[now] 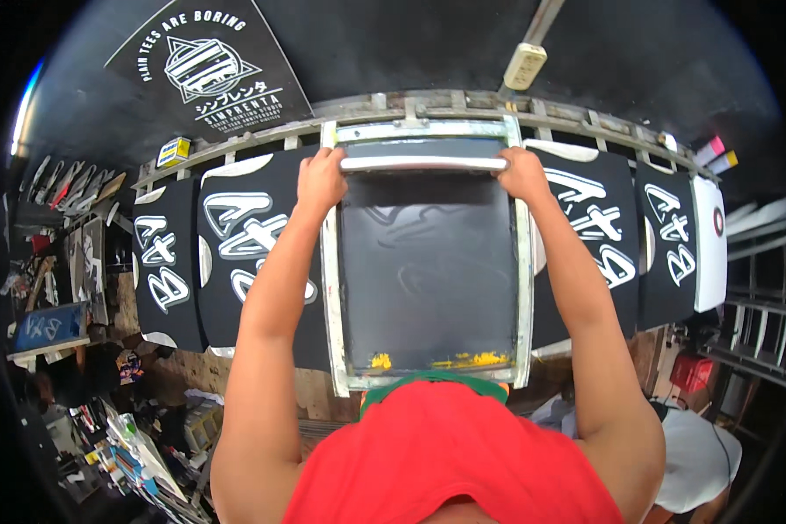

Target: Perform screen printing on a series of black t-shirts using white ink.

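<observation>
Both my arms stretch forward over a screen printing frame (525, 306) with a pale, paint-marked rim. My left hand (322, 179) is closed round the left end of a long squeegee (424, 163) with a silvery bar handle. Its right end is gripped by my right hand (524, 173). The squeegee lies across the far end of the dark mesh (428, 288), close to the far rim. Faint brush-style lettering shapes show through the mesh, and yellow smears mark its near end. The squeegee's blade edge is hard to make out, and whatever lies beneath the frame is mostly hidden.
Black printed shirts on boards flank the frame, left (258, 227) and right (589, 231). A white panel (710, 253) ends the row. Behind runs a wooden rail (463, 103) carrying a yellow-blue box (174, 152). Cluttered tools fill the lower left; a ladder (755, 327) stands right.
</observation>
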A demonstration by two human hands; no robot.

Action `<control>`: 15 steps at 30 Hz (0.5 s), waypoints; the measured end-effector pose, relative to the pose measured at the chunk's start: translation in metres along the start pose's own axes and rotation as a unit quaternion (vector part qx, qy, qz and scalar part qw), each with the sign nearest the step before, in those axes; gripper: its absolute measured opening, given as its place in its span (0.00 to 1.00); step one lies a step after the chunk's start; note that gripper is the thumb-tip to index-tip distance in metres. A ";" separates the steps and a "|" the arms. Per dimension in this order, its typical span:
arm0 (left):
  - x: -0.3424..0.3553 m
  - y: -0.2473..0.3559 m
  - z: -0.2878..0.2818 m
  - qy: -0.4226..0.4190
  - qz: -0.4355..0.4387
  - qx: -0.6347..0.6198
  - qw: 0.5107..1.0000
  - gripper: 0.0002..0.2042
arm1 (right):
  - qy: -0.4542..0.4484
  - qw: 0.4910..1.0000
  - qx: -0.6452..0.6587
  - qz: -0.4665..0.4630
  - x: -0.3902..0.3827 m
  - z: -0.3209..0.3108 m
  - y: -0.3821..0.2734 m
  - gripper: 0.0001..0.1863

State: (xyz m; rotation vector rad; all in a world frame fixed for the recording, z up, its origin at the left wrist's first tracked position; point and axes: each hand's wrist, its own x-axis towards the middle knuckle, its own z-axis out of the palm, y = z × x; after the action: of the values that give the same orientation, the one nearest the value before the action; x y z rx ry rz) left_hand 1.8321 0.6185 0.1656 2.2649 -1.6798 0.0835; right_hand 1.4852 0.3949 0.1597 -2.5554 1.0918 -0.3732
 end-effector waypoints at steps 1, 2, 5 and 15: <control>0.017 -0.011 0.013 -0.007 -0.004 0.001 1.000 0.15 | -0.007 1.000 -0.008 0.006 0.020 0.003 0.002 0.15; 0.032 -0.010 0.024 -0.049 -0.023 -0.002 0.999 0.15 | -0.014 1.000 -0.015 0.004 0.033 0.008 0.016 0.16; 0.050 -0.016 0.034 -0.105 -0.065 -0.035 0.992 0.17 | -0.068 0.997 -0.043 0.019 0.053 0.014 0.027 0.19; 0.078 -0.036 0.011 -0.192 0.007 -0.052 0.980 0.24 | -0.172 0.982 -0.071 0.007 0.084 -0.014 0.009 0.27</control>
State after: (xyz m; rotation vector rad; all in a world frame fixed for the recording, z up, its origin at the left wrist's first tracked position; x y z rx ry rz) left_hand 1.8884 0.5530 0.1657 2.2949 -1.8315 -0.4563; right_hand 1.5308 0.3244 0.1778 -2.6004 1.0334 0.1543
